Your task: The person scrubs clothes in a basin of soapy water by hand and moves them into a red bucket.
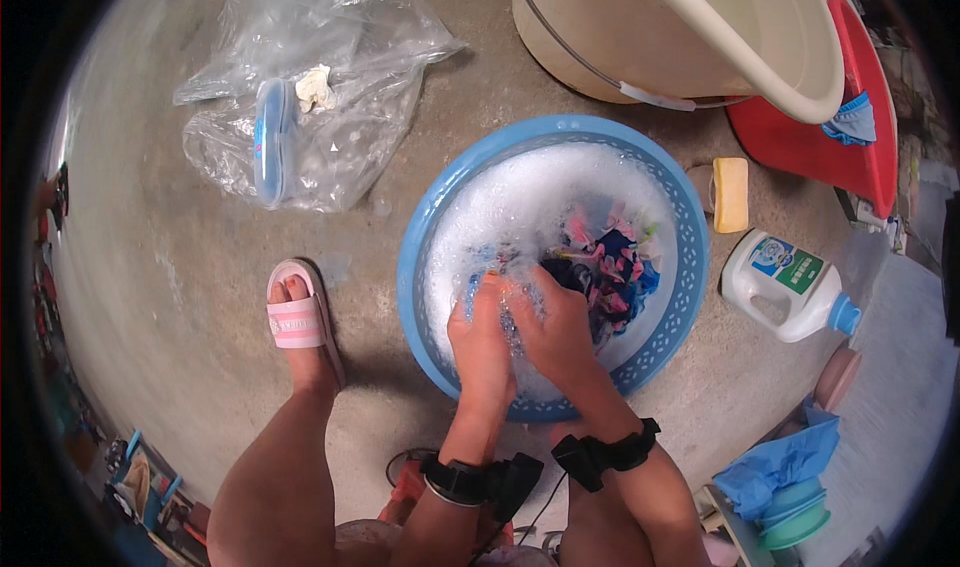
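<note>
A blue plastic basin [429,192] with a patterned inner wall stands on the floor before me, full of white suds [510,184]. My left hand [482,338] and my right hand [559,327] are close together over its near half. Between them is a wet, foam-covered blue cloth [474,288], gripped by curled fingers; foam hides much of it and some fingertips. To the right of my hands, dark fabric with pink floral patterning [611,267] shows above the foam. Both wrists wear black straps.
A beige bucket [600,34] with a wire handle and a red basin [795,147] stand beyond. On the right lie a yellow soap bar [731,194] and a white detergent jug [780,282]. Clear plastic bags [360,147] with a blue-handled brush [271,143] lie far left.
</note>
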Available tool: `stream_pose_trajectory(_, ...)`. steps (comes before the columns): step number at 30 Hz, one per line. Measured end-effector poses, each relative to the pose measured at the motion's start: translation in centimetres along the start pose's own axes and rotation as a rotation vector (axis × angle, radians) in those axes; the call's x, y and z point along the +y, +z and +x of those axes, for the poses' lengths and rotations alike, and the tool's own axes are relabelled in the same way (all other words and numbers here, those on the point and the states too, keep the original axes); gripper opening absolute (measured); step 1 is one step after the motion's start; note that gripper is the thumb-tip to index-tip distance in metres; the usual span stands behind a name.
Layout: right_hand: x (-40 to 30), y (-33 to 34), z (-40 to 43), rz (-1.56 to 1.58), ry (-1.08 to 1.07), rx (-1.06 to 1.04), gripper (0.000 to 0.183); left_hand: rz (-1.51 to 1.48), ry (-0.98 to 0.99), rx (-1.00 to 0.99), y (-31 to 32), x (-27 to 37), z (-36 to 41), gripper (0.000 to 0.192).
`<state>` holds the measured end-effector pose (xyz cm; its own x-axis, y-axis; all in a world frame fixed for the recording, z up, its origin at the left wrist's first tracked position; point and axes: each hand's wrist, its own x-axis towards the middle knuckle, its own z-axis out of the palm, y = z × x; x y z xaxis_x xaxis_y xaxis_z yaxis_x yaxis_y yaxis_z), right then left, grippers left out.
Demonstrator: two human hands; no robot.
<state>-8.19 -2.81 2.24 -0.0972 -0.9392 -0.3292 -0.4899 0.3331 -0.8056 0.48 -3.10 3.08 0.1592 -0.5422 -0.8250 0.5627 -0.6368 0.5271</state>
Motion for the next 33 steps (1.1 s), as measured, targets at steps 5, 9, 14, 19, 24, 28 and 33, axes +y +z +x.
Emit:
stream_pose_trajectory(5, 0.3, 0.3, 0.2, 0.105, -0.065, 0.084, 0.021, 0.121, 0.142, -0.046, 0.8, 0.9, -0.7, 0.029)
stream_pose_trajectory(9, 1.8, -0.6, 2.4, 0.035, 0.185, 0.094, 0.028, 0.352, 0.267, -0.118, 0.7, -0.5, -0.6, 0.028)
stream_pose_trajectory(14, 3.7, -2.7, 4.5, 0.235, 0.257, 0.316, 0.038, 0.566, 0.327, -0.199, -1.2, -4.3, 1.1, 0.032)
stream_pose_trajectory(19, 4.1, -0.1, 2.9, -0.311, -0.165, -0.171, 0.040, 0.271, -0.009, -0.201, -3.7, -7.1, 3.4, 0.039)
stream_pose_trajectory(24, 6.7, -0.5, 4.4, -0.197, 0.192, -0.148, 0.043, 0.418, -0.106, -0.070, -4.4, -7.4, 3.7, 0.048)
stream_pose_trajectory(28, 7.6, 0.3, 4.2, -0.346, 0.268, -0.062, 0.042, 0.152, -0.212, -0.071, -4.0, -6.8, 3.4, 0.051)
stream_pose_trajectory(33, 5.8, 1.5, 0.9, -0.225, -0.080, -0.116, 0.045, -0.047, -0.196, -0.134, -3.3, -4.9, 2.6, 0.049)
